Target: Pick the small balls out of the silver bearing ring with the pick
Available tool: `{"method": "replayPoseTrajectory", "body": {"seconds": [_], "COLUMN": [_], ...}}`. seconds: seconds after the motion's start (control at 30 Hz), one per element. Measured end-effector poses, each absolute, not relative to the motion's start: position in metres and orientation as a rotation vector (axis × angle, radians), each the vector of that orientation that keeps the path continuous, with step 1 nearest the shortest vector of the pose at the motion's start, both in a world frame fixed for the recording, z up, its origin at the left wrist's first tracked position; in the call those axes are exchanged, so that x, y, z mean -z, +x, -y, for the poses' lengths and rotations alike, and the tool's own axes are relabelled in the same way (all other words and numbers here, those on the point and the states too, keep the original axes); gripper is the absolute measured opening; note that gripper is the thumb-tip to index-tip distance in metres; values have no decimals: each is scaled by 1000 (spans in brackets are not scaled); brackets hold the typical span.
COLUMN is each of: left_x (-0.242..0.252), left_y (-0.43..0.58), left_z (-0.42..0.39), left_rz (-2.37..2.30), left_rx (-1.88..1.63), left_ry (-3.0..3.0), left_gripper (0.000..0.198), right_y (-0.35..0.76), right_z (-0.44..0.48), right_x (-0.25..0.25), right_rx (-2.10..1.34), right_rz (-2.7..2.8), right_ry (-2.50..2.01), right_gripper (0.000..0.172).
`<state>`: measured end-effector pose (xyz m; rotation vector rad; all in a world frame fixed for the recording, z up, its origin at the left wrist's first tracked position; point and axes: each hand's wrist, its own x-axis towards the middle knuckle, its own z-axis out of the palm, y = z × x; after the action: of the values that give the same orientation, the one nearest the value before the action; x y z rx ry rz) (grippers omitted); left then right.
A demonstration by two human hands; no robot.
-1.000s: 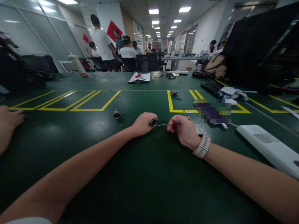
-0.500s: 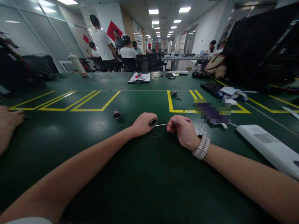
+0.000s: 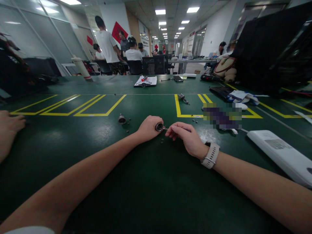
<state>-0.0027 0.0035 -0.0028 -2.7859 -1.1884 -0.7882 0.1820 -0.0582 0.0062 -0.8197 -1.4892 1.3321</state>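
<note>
My left hand (image 3: 149, 127) is wrapped round a hollow metal cylinder (image 3: 159, 127), its dark open end turned towards me. In my right hand (image 3: 181, 132) is a thin screwdriver (image 3: 188, 130) with a dark purple handle, pinched between thumb and fingers. Its slim metal shaft reaches left to the cylinder's rim; whether the tip is inside or beside it I cannot tell. Two small metal rings (image 3: 162, 141) lie on the green table just below the hands. Further left stands a similar metal cup-shaped part (image 3: 122, 119), with several small rings around it.
Beyond my hands lies a metal part with a thin stem (image 3: 183, 98). Small rings (image 3: 195, 121) lie behind my right hand. To the right are a blurred purple item (image 3: 220, 117) and a long white case (image 3: 278, 152). Another person's hand (image 3: 11, 130) rests at the left edge.
My right hand has moved left towards the cylinder, so less of the screwdriver's shaft shows. My left hand and the cylinder have shifted very slightly.
</note>
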Motion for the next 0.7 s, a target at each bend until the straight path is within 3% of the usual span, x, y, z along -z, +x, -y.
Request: {"method": "replayPoseTrajectory", "body": {"seconds": [0.2, 0.43, 0.7], "left_x": [2, 1, -2], "left_y": [-2, -1, -1], "left_z": [-3, -2, -1], "left_rz": [1293, 1305, 1190], "left_rx": [881, 792, 714], "left_ry": [-2830, -2864, -2936], "left_gripper": [17, 6, 7], "right_y": [182, 182, 185], "right_z": [58, 65, 53], "right_x": [-5, -11, -7], "right_rx": [-1328, -1054, -1275], "right_rz": [1478, 1568, 1402], "right_ry": [-790, -873, -879], "right_gripper": [21, 21, 25]}}
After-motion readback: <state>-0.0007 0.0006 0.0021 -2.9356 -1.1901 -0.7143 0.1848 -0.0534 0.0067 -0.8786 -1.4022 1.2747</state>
